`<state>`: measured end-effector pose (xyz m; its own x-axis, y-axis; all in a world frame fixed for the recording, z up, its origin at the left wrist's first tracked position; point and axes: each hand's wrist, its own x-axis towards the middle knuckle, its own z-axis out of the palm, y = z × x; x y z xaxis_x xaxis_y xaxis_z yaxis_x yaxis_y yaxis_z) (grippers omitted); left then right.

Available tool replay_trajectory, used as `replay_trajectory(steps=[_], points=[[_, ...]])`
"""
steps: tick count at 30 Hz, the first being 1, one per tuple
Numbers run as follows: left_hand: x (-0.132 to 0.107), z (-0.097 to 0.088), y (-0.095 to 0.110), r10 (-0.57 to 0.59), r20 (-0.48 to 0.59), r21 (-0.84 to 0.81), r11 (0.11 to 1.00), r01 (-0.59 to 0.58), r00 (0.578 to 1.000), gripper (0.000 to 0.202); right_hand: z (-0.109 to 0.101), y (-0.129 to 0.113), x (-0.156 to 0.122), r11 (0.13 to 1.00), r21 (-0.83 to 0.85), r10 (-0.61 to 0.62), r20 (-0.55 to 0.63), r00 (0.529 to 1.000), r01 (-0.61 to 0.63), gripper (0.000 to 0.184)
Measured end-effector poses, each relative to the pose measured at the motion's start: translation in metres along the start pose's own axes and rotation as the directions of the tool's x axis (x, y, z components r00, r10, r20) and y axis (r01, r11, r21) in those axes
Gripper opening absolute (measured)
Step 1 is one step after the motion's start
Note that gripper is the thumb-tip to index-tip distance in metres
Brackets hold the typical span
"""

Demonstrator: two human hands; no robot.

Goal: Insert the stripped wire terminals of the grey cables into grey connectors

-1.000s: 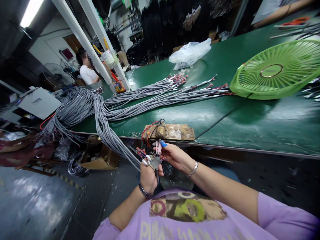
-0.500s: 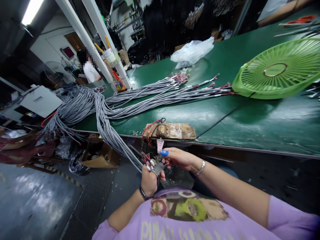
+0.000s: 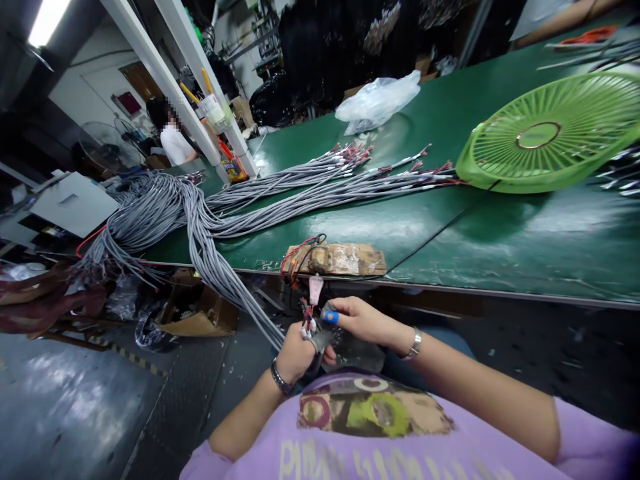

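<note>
1. While clasping the grey cable bundle [image 3: 235, 283] in the left hand [image 3: 295, 350], just off the front edge of the worktop [image 3: 400, 233], seems partway through work on the coloured wire ends [image 3: 307, 320], already bared and pointing up above the fist; unable to count those finished or left over

2. Holds the left fist closed around the cables, with the forearm slanting up from the lower left

3. Poises the right hand [image 3: 357, 322] just right of the wires, wrist low, with thumb and fingers close together; cannot tell whether pinching a wire

4. Just beyond, shows a pale pink piece [image 3: 315, 290] at the near edge of the wooden block [image 3: 345, 259]

5. Farther back, has more grey cables [image 3: 280, 207] stretched out, coloured ends exposed, finished or waiting impossible to say
</note>
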<state>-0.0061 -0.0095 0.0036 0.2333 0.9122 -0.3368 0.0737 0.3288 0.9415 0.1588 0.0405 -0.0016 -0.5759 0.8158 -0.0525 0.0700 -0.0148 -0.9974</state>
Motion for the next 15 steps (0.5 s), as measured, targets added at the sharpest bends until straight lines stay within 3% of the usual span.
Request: replay_trajectory(steps=[3,7,11,15], points=[[0.003,0.005,-0.004,0.056,-0.159,-0.084,0.994,-0.069,0.986,0.031,0.001,0.010,-0.008,0.986,0.158,0.074,-0.139,0.988,-0.052,0.039],[0.007,0.010,-0.011,0.111,-0.236,-0.106,0.985,-0.139,0.965,0.032,0.017,0.021,-0.017,0.931,0.358,0.129,-0.146,0.981,-0.069,0.036],[0.007,0.009,-0.015,0.146,-0.197,-0.071,0.984,-0.163,0.969,0.034,0.030,0.018,-0.015,0.862,0.503,-0.020,-0.085,0.996,0.060,0.028],[0.003,0.000,-0.012,0.122,-0.021,-0.036,0.992,-0.123,0.992,0.036,0.026,0.007,-0.007,0.891,0.454,-0.049,0.046,0.998,0.023,0.027]])
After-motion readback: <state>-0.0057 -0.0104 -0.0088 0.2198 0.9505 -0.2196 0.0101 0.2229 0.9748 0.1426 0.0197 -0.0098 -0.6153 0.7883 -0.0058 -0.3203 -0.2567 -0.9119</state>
